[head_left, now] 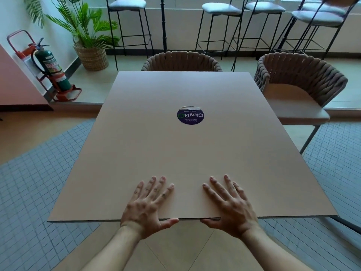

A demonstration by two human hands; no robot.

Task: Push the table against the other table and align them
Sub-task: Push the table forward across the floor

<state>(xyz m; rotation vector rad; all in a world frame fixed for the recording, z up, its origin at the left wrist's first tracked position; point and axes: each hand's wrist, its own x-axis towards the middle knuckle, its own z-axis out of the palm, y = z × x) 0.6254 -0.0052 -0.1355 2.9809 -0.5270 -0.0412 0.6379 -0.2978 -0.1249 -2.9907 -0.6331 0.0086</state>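
Note:
A square beige table [148, 145] with a round purple sticker [190, 115] near its middle fills the view in front of me. My left hand [149, 204] lies on the near edge, fingers spread flat on top and thumb hooked under the rim. A little to its right, my right hand [231, 204] grips the same edge in the same way. No second table is in view.
Two woven brown chairs stand at the table: one at its far side [181, 60], one at the right [298, 85]. Tall bar stools [220, 22] line the window behind. At the left are a potted palm [91, 53] and a fire extinguisher [53, 67].

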